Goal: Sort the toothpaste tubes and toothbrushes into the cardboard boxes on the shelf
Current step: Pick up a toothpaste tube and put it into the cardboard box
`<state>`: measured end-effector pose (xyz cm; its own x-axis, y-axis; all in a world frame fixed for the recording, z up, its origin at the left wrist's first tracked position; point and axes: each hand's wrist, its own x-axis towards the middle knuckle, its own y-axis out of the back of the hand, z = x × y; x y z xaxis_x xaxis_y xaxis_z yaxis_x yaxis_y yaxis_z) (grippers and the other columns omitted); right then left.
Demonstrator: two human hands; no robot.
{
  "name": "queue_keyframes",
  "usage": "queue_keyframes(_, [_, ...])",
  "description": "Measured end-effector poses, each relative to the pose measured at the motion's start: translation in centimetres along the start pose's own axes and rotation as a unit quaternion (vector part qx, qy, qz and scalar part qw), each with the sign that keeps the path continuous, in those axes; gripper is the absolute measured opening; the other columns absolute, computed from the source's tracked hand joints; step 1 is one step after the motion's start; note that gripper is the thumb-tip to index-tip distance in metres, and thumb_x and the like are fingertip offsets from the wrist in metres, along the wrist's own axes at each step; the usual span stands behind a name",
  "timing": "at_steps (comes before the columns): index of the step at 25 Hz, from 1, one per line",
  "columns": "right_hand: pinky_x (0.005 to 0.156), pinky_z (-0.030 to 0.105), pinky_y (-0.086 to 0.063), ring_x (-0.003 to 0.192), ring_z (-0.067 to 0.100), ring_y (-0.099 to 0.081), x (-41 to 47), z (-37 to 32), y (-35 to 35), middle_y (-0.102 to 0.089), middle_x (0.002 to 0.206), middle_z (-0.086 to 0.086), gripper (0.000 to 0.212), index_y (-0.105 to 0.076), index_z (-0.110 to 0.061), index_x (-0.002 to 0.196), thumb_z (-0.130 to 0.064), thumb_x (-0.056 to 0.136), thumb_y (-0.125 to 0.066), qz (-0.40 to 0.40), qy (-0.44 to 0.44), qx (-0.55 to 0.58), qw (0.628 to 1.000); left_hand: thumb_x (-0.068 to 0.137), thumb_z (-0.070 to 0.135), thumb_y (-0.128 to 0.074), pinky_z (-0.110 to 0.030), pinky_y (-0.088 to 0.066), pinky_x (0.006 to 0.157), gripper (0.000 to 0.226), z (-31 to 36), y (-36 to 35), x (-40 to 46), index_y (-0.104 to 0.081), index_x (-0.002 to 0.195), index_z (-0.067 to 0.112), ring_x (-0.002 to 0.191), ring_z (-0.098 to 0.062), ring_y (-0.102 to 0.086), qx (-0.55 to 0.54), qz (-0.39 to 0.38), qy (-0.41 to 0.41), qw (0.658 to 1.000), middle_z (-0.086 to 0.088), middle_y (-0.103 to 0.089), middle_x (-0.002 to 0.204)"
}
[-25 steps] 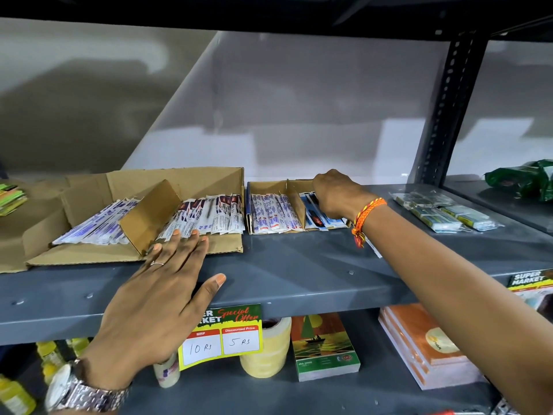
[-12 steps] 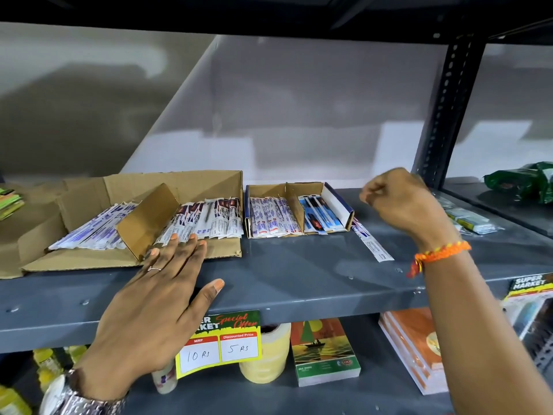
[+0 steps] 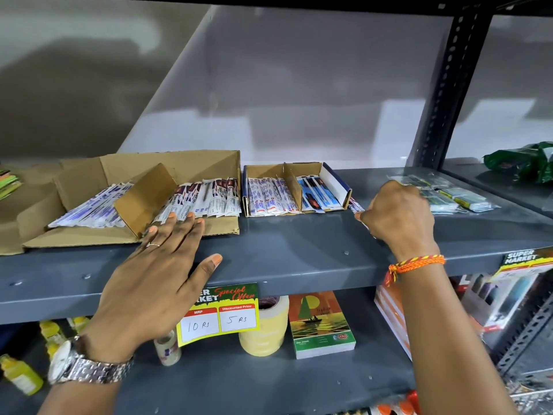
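A large cardboard box [image 3: 179, 163] on the grey shelf [image 3: 299, 244] holds white-and-blue packets [image 3: 89, 208] in its left part and white-and-red packets [image 3: 209, 196] in its right part. Beside it, a small divided box [image 3: 335, 182] holds white packets [image 3: 269, 196] and blue-black packets [image 3: 314, 193]. My left hand [image 3: 155, 274] lies flat on the shelf edge, its fingertips on the large box's front flap and packets. My right hand [image 3: 398, 217] is curled over a loose white packet [image 3: 355, 206] lying just right of the small box, thumb and finger pinching its end.
More loose greenish packets [image 3: 457, 196] lie on the shelf to the right, near a dark upright post [image 3: 449, 85] and a green bag [image 3: 520, 163]. Below are a price tag [image 3: 221, 313], a tape roll [image 3: 266, 327], a book [image 3: 320, 322] and yellow bottles [image 3: 21, 375].
My right hand left the small box, rose to the right, then came down onto the loose packet beside that box. My left hand stayed in place.
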<state>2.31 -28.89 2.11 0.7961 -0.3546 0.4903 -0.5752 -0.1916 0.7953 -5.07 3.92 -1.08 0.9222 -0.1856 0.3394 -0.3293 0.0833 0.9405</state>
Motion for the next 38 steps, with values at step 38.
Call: queue_keyframes(38, [0.052,0.019,-0.055,0.064,0.01,-0.072,-8.6,-6.9,1.9,-0.081,0.081,0.006,0.026,-0.079,-0.014,0.087,-0.022,0.062,-0.081,-0.228,-0.031,0.682,0.694,0.096,0.059,-0.019,-0.037,-0.001,0.123,0.074,-0.9,0.9,-1.2,-0.004,0.157,0.019,0.15,-0.011,0.016,-0.017,0.131,-0.008,0.991,0.004,0.0,0.166])
